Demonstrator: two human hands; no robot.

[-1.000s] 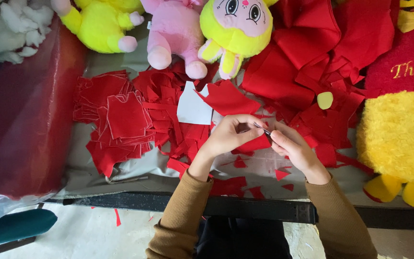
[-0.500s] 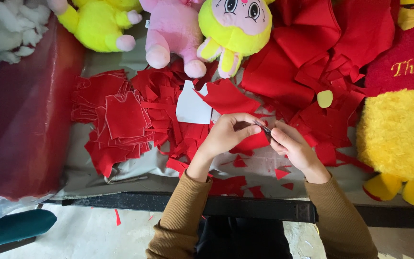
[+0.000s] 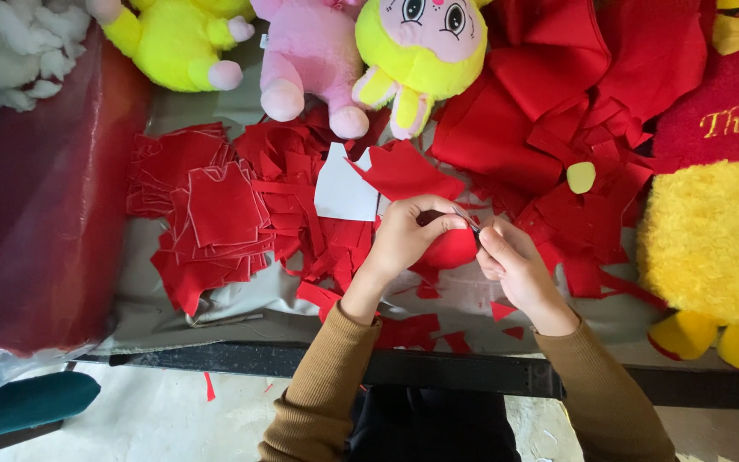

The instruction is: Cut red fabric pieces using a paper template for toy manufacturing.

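Observation:
My left hand [image 3: 410, 236] grips a small rounded piece of red fabric [image 3: 452, 250] above the worktable. My right hand [image 3: 511, 263] pinches the same piece at its upper right edge, where something thin and dark, too small to identify, shows between the fingers. Both hands meet over scattered red fabric scraps [image 3: 404, 329]. A white paper template [image 3: 344, 190] lies just beyond my left hand. Both sleeves are brown.
A stack of cut red fabric pieces [image 3: 220, 210] lies at left. Plush toys line the far side: yellow [image 3: 173, 47], pink [image 3: 310, 60], and yellow-headed [image 3: 421, 51]. A big yellow and red plush [image 3: 716, 231] fills the right. Red cloth [image 3: 558, 77] is heaped behind; white stuffing [image 3: 10, 43] at top left.
The red piece has been turned and bunched rounder in my left hand. My right hand's fingers have shifted slightly along its edge.

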